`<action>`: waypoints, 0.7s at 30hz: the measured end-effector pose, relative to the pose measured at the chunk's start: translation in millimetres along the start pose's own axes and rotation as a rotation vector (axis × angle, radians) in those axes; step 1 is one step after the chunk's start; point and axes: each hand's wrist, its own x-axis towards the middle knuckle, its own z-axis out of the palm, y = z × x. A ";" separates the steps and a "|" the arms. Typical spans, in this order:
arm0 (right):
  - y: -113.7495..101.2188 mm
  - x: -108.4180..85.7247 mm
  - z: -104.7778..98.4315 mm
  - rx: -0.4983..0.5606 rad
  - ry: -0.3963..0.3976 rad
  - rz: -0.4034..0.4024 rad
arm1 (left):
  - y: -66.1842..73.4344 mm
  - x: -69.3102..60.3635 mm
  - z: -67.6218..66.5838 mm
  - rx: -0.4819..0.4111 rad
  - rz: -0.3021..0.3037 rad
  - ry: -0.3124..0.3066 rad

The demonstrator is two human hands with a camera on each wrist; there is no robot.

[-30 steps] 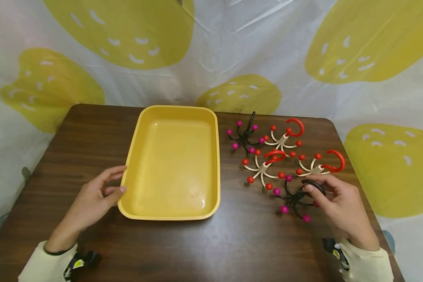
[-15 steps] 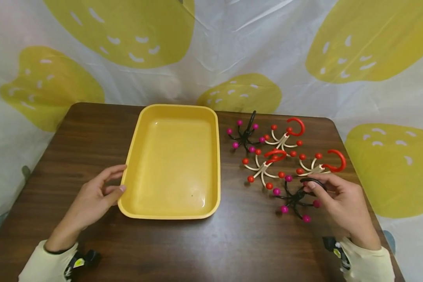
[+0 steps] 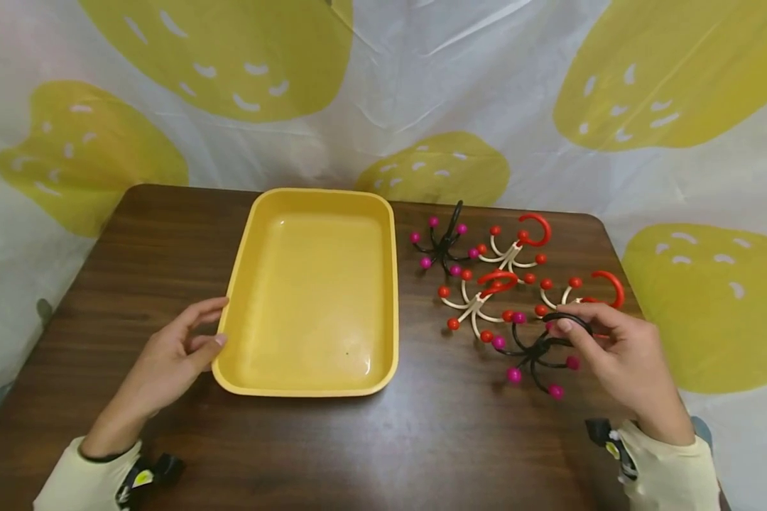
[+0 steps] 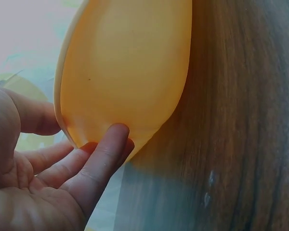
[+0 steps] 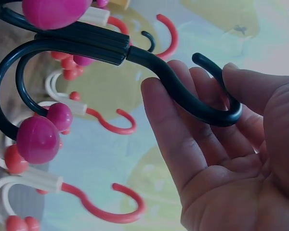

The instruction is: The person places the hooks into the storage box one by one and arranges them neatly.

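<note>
Black hook-handled piece (image 3: 535,353) is held by the right hand (image 3: 620,362) above the right part of the brown table (image 3: 396,454), with its curved handle pinched between thumb and fingers, as is also seen from the right wrist. Its arms are spread outward, each tipped with a magenta ball; whether any of these are touched to the tabletop cannot be told. To its left, well apart from it, a yellow tray (image 3: 307,392) is set upright on the table, slightly left of centre. By its raised wall with rounded corners a smooth floor is enclosed, marked by a small dark speck and a bright glint near the front right corner. The tray's left rim is touched by the tips of the left hand (image 3: 169,358), whose fingers are relaxed and only lightly bent rather than clenched. All the hooked pieces are placed outside the tray, on its right side. Behind the held one, a white piece with red balls (image 3: 476,304) is laid near the tray; another white one (image 3: 513,252) and a second black one (image 3: 444,246) are set farther back, close together. A third white one (image 3: 618,289) is partly hidden by the right hand. Beyond the table, a pale cloth (image 3: 383,85) printed with yellow shapes is hung.
</note>
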 end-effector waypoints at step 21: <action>-43.0 23.7 -20.5 0.026 0.041 -0.089 | 1.3 -1.3 -1.0 -0.027 -0.012 -0.034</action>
